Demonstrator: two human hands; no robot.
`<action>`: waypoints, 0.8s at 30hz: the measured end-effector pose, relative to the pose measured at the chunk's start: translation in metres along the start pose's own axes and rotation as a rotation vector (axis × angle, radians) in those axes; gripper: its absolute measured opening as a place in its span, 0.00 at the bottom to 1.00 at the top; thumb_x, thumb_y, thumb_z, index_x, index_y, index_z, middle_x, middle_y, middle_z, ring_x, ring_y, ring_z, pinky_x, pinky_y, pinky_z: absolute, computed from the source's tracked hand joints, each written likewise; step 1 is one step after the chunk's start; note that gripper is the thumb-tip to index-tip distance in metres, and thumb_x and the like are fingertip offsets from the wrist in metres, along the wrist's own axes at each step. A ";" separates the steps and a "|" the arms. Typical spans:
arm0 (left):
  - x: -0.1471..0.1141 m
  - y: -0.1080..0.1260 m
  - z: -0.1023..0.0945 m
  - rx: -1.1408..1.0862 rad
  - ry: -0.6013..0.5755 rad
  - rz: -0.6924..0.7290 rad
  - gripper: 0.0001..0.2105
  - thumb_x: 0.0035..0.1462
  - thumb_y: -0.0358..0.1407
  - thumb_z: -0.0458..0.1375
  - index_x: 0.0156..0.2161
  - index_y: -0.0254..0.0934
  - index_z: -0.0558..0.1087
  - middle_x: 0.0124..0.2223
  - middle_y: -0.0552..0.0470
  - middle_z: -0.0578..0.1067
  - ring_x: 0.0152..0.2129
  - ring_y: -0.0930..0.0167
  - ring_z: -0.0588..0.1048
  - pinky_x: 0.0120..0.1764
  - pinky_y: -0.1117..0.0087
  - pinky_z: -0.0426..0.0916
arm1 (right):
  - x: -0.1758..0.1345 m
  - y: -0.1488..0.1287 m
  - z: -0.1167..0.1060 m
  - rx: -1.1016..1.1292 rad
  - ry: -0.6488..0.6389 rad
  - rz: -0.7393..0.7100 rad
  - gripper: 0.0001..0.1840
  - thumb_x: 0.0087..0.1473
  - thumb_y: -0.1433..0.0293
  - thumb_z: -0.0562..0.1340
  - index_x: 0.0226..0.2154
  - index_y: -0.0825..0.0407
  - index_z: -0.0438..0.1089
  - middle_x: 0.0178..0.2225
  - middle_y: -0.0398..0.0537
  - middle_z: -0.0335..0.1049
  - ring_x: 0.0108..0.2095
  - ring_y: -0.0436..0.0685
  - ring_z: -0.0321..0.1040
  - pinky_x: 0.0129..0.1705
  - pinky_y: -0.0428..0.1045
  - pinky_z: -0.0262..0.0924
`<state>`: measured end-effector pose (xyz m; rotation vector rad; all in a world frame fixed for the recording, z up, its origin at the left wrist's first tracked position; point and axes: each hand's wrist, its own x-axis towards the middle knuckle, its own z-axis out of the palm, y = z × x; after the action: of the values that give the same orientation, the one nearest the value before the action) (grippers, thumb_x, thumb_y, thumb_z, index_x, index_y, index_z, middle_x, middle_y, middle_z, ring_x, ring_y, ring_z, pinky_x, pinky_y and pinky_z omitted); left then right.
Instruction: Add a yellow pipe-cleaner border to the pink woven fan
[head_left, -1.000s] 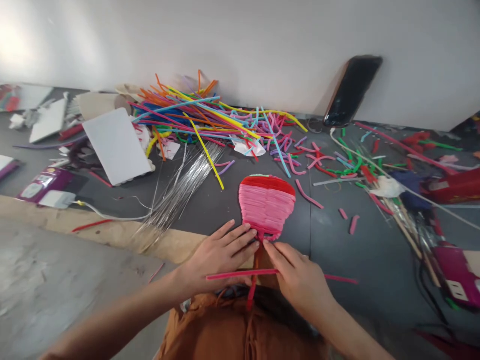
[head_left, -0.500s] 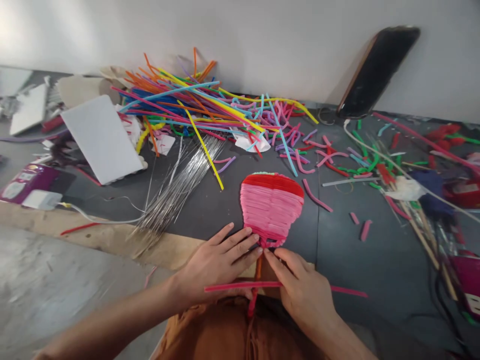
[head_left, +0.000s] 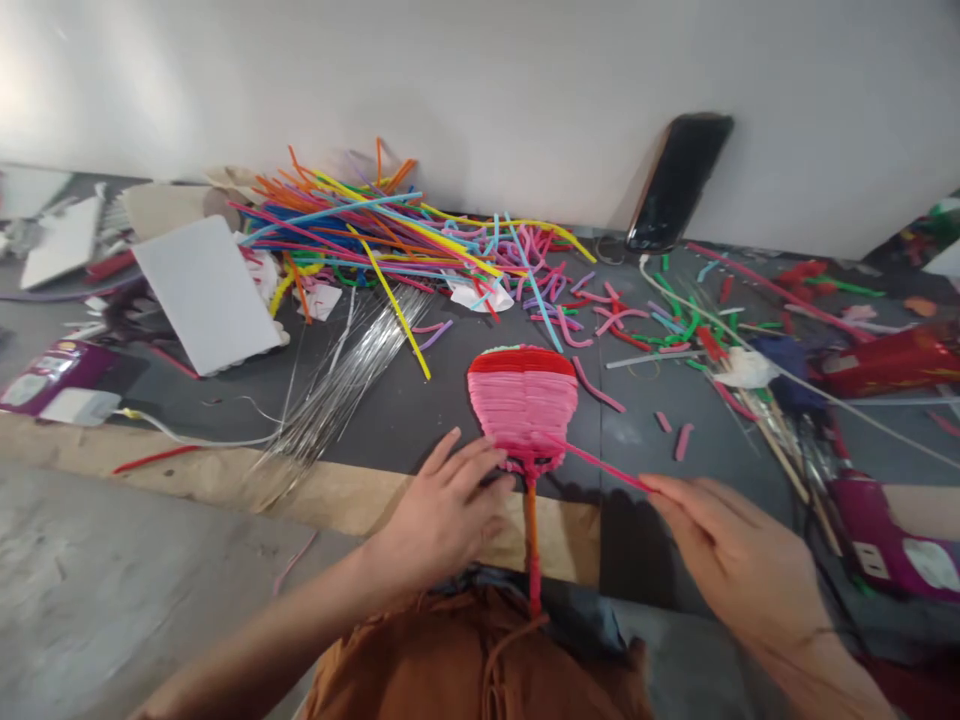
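Since both hands (head_left: pixel 450 505) (head_left: pixel 739 550) parted, the pink strip (head_left: pixel 600 463) slants.

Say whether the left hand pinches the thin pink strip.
No, the right hand pinches the pink strip, which runs to the pink-and-red panel.

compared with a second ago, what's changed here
The right hand has moved rightward, away from the stem, and pinches the pink pipe cleaner, which crossed the stem before and now slants onto the pink-and-red panel. The left hand stays by the panel's lower left.
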<state>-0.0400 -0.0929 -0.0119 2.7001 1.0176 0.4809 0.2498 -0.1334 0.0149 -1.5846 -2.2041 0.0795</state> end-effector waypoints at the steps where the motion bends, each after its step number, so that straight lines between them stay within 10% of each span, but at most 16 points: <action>1: 0.002 0.000 -0.001 0.002 0.059 -0.058 0.11 0.59 0.36 0.54 0.46 0.38 0.72 0.49 0.45 0.72 0.52 0.63 0.67 0.59 0.54 0.54 | 0.001 0.006 -0.005 -0.060 0.009 -0.045 0.11 0.60 0.69 0.55 0.39 0.52 0.72 0.28 0.46 0.72 0.29 0.53 0.69 0.33 0.48 0.58; 5: 0.011 -0.002 -0.003 0.043 0.192 -0.215 0.07 0.58 0.31 0.55 0.39 0.37 0.74 0.40 0.47 0.72 0.42 0.64 0.69 0.47 0.58 0.64 | 0.015 0.018 -0.019 -0.240 -0.042 -0.228 0.12 0.60 0.73 0.54 0.35 0.52 0.73 0.26 0.47 0.73 0.28 0.55 0.66 0.34 0.52 0.52; 15: 0.022 0.001 0.009 -0.015 0.102 -0.257 0.06 0.60 0.32 0.54 0.38 0.38 0.74 0.39 0.49 0.73 0.40 0.66 0.68 0.44 0.62 0.63 | 0.051 0.016 -0.020 -0.351 -0.203 -0.375 0.15 0.53 0.80 0.54 0.34 0.49 0.73 0.28 0.45 0.74 0.33 0.57 0.67 0.40 0.55 0.52; 24: 0.033 -0.008 -0.002 0.157 -0.002 -0.508 0.18 0.56 0.50 0.55 0.37 0.36 0.72 0.37 0.45 0.73 0.39 0.60 0.67 0.38 0.59 0.63 | 0.045 0.028 0.006 0.423 -0.428 0.430 0.15 0.54 0.60 0.58 0.39 0.52 0.70 0.24 0.44 0.73 0.23 0.52 0.67 0.23 0.46 0.58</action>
<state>-0.0218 -0.0646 -0.0049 2.4223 1.7302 0.3093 0.2612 -0.0812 0.0151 -1.8711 -1.8981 1.0226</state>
